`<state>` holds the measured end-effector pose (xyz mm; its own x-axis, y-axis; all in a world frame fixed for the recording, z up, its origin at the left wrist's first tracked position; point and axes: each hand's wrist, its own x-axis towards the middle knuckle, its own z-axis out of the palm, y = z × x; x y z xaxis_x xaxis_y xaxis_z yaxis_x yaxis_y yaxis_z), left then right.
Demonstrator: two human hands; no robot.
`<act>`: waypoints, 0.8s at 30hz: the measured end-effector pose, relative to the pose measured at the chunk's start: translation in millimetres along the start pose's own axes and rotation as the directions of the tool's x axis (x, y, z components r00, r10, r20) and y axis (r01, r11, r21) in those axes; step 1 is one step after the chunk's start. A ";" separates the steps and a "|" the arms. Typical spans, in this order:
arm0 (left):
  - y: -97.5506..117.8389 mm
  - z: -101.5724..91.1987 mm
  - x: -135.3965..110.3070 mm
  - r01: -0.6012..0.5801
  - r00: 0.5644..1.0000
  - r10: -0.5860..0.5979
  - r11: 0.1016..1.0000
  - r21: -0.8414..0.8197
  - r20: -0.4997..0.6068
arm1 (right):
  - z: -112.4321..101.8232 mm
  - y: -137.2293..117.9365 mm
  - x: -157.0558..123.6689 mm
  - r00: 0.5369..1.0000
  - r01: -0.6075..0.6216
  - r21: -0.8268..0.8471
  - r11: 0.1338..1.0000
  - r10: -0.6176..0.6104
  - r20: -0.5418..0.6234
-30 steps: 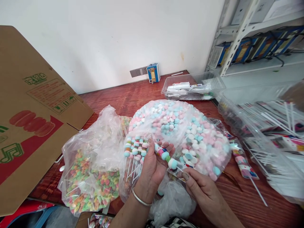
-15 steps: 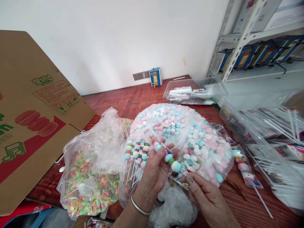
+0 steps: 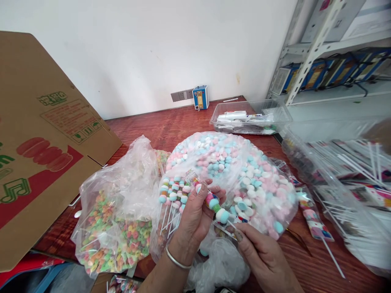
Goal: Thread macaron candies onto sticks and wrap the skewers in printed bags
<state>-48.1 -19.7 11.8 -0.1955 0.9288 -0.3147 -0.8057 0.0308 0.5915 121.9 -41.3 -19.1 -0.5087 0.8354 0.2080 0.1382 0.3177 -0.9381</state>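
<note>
A marshmallow candy skewer (image 3: 222, 216) with pink, blue, white and green pieces slants between my hands, its upper part inside a printed clear wrapper (image 3: 210, 198). My left hand (image 3: 198, 211) is closed around the wrapped part, with the thumb on top and the other fingers behind. Between thumb and fingers, my right hand (image 3: 259, 248) pinches the white stick at the lower end. Just left of my left hand, several unwrapped candy skewers (image 3: 174, 191) lie side by side on a plastic bag. Behind both hands spreads a large clear bag of pastel marshmallows (image 3: 210, 150).
On the left lie a bag of coloured candy rings (image 3: 131, 240) and a large cardboard box (image 3: 55, 142). A wrapped skewer (image 3: 314, 219) rests at right beside a clear bin of white sticks and wrappers (image 3: 332, 191). Another clear tray (image 3: 250, 130) stands behind, near a small blue device (image 3: 200, 97).
Both hands and the skewer have shifted slightly left and down in view, partly because the camera moved. The grips look the same, with the candy still partly inside the wrapper.
</note>
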 end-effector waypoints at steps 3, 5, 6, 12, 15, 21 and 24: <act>-1.5 4.2 -0.4 0.061 0.995 -0.065 0.997 -0.050 -0.070 | 1.1 3.9 0.2 0.980 0.168 -0.202 0.965 -0.185 -0.069; -4.0 7.5 -2.5 0.052 0.994 -0.058 0.997 -0.063 -0.088 | 3.2 5.9 -0.4 0.964 0.197 -0.295 0.935 -0.240 -0.118; -5.7 8.8 -4.0 0.038 0.996 -0.043 0.998 -0.056 -0.082 | 4.1 5.8 -0.6 0.963 0.184 -0.317 0.930 -0.236 -0.131; -12.6 8.5 -9.7 0.031 0.999 -0.030 0.999 0.025 -0.017 | 2.0 -3.1 0.7 0.982 0.097 -0.246 0.964 -0.134 -0.136; -9.8 8.5 -8.3 0.075 0.994 -0.075 0.997 0.007 -0.084 | 1.6 -3.3 1.2 0.978 0.146 -0.241 0.960 -0.176 -0.109; -5.1 8.6 -2.4 0.039 0.990 -0.041 0.999 -0.019 -0.135 | 2.4 -3.4 1.4 0.974 0.151 -0.247 0.957 -0.186 -0.126; -5.1 6.5 -0.4 -0.071 0.993 0.068 0.997 -0.026 -0.097 | 2.3 -2.7 0.9 0.970 0.159 -0.288 0.944 -0.204 -0.135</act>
<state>-40.2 -17.8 13.6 -0.3031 0.8885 -0.3445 -0.8041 -0.0445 0.5928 119.2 -42.4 -17.0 -0.4065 0.8057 0.4308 0.2942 0.5618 -0.7732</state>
